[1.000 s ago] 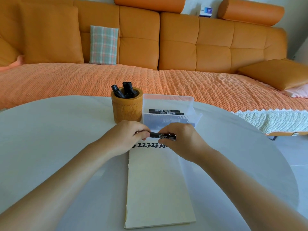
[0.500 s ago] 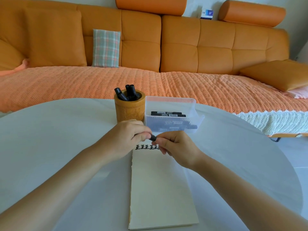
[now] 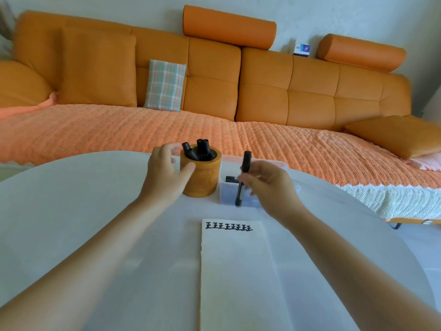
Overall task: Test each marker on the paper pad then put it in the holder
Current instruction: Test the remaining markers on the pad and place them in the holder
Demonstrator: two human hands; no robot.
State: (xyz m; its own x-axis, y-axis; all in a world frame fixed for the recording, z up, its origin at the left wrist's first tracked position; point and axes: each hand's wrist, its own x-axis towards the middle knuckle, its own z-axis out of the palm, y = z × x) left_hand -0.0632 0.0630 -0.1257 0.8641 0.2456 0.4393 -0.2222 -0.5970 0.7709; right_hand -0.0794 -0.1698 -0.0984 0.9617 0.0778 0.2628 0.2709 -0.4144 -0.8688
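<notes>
Marker (image 3: pixel 243 172), black and slim, stands almost upright in the air just right of the holder (image 3: pixel 202 180), its capped end up and its lower end blurred. The right hand (image 3: pixel 269 185) pinches it at mid-barrel between thumb and fingertips, above a clear plastic box (image 3: pixel 228 195) in which another black marker (image 3: pixel 230 179) lies flat. The holder is a round, tan, wood-coloured cup standing on the white table (image 3: pixel 71 211), touching or nearly touching the box's left side. Several black markers (image 3: pixel 201 149) stick out of its mouth, leaning in different directions. The left hand (image 3: pixel 164 173) wraps round the holder's left side, thumb pressed on the near wall and fingers curled behind the far rim. Nearer to the viewer, between the two forearms, a cream paper pad (image 3: pixel 238 278) lies flat with a row of thick black test marks (image 3: pixel 228 227) along its far edge. An orange sofa (image 3: pixel 262 91) fills the far background.
</notes>
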